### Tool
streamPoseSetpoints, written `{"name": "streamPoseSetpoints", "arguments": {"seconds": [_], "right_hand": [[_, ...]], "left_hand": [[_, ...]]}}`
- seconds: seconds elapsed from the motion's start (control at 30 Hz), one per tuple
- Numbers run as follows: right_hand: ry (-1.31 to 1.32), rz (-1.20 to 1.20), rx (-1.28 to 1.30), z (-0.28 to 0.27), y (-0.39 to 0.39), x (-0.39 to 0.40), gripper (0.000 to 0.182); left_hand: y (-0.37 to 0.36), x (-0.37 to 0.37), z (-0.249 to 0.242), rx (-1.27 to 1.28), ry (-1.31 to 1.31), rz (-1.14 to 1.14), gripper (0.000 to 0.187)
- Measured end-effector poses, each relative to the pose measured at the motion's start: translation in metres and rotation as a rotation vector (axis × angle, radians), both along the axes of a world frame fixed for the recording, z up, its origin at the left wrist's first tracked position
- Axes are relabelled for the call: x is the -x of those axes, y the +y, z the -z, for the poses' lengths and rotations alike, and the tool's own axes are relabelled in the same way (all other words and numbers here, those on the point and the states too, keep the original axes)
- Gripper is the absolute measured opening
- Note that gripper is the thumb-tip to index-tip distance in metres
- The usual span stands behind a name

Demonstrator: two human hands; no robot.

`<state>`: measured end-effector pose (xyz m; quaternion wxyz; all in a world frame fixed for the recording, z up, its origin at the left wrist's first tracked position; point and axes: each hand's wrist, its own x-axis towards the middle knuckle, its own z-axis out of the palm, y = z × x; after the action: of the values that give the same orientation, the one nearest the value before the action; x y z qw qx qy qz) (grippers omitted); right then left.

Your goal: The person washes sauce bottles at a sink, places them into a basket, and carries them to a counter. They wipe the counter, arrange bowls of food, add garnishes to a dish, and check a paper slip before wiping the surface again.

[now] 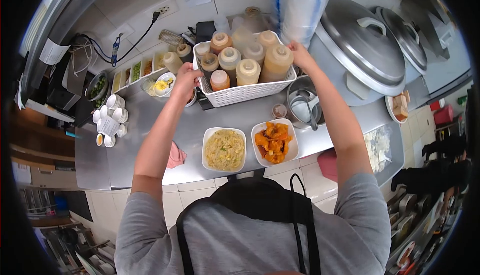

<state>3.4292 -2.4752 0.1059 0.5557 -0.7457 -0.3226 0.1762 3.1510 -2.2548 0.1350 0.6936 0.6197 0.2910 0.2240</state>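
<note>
White perforated basket (245, 94), squeeze bottles (248, 72) packed upright inside; left hand (187, 79) and right hand (301, 57) grip opposite ends, likely to keep the load level.

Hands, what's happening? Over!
Left hand gripping white perforated plastic basket; right hand at opposite end. Translucent plastic squeeze bottles inside. Round silver metal pot close by.

The shirt (250, 247) is grey, short-sleeved; the black apron (247, 200) has 2 straps (185, 242) and a looped cord (295, 225). Left hand (187, 81) and right hand (303, 58) are bare.
</note>
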Motion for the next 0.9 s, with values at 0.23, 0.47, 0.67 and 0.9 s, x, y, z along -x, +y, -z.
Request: {"name": "streamPoseSetpoints", "arguments": {"seconds": [0.23, 0.47, 0.67, 0.9], "right_hand": [[-0.148, 0.119, 0.191, 0.029, 0.000, -0.008, 0.016], [0.103, 0.174, 0.177, 0.061, 0.006, -0.001, 0.013], [0.274, 0.195, 0.144, 0.057, 0.012, -0.004, 0.013], [0.537, 0.102, -0.103, 0.026, 0.021, 0.005, 0.018]], "left_hand": [[0.003, -0.010, 0.027, 0.010, 0.096, -0.009, 0.017], [0.016, -0.015, 0.051, -0.003, 0.227, 0.004, 0.022], [0.025, -0.023, 0.054, -0.093, 0.340, 0.001, 0.021], [0.032, -0.026, 0.052, -0.211, 0.474, 0.119, 0.020]]}}
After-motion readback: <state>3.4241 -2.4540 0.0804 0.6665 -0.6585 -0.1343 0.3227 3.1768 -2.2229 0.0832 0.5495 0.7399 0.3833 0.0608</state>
